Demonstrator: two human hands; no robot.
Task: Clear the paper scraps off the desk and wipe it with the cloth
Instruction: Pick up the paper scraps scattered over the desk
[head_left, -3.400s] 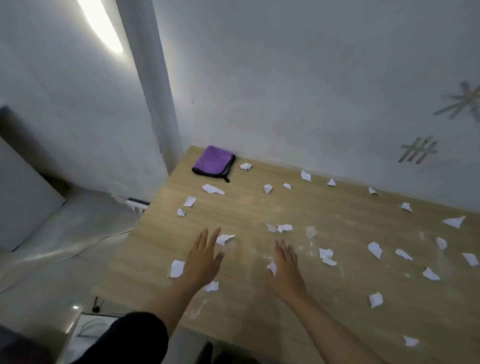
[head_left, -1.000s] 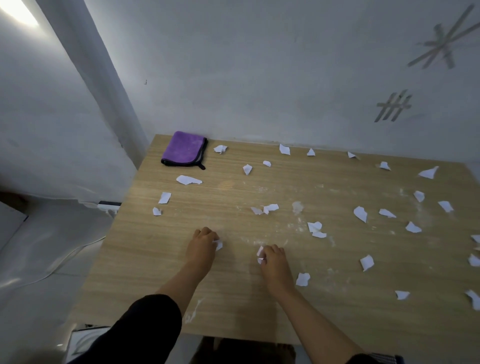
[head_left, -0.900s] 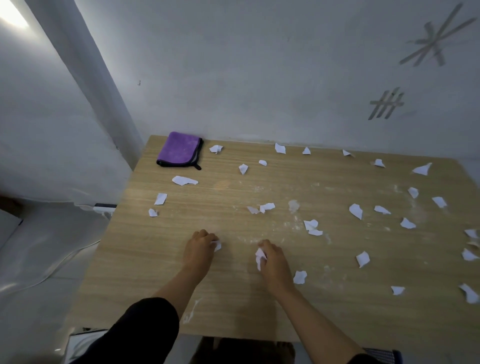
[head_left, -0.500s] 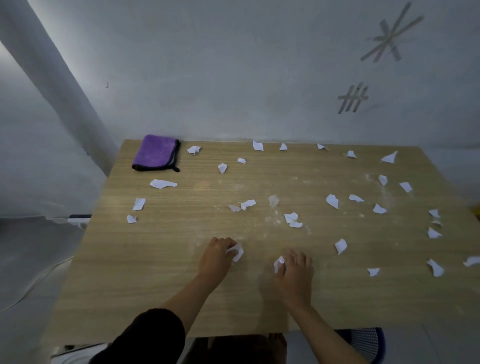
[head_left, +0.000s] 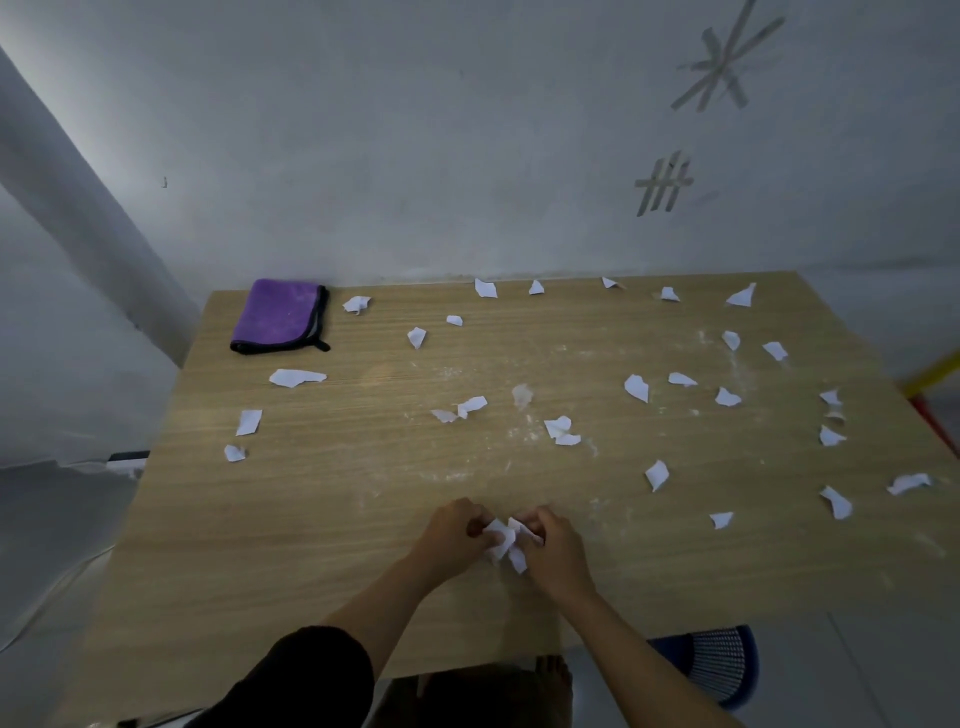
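Left hand (head_left: 451, 532) and right hand (head_left: 553, 553) meet near desk's (head_left: 291, 545) front edge — fingers curled, both pinching gathered paper scraps (head_left: 506, 540). Loose scraps (head_left: 636, 387) scattered across desk; purple cloth (head_left: 278, 314) folded at back-left corner.

1. A black sleeve (head_left: 301, 675) covers the left upper arm and ends near the elbow with a loose, rounded hem.
2. The left forearm (head_left: 379, 608) and left hand (head_left: 452, 535) are bare.
3. The right forearm (head_left: 639, 654) and right hand (head_left: 558, 556) are bare.
4. Toes of a bare foot (head_left: 553, 670) show dimly, low in view.
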